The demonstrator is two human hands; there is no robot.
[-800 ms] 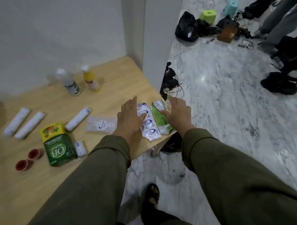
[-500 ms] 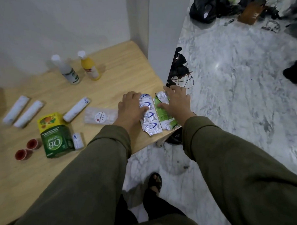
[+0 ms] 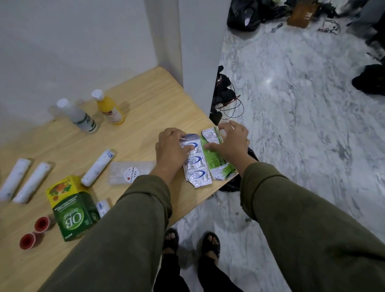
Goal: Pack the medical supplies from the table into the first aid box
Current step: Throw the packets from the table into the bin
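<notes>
Where half a second ago both hands lay flatter on the packs, the left hand (image 3: 172, 148) now curls its fingers over the far end of the silver blister strip (image 3: 196, 168), and the right hand (image 3: 230, 141) arches on fingertips over the green blister strip (image 3: 216, 161). Neither hand has closed around its strip. Both strips lie side by side, touching, at the table's (image 3: 144, 113) near right edge, long axes running away from the person.

Dim, even indoor light, a glare patch on the marble floor (image 3: 271, 81), wide-angle bending at edges
</notes>
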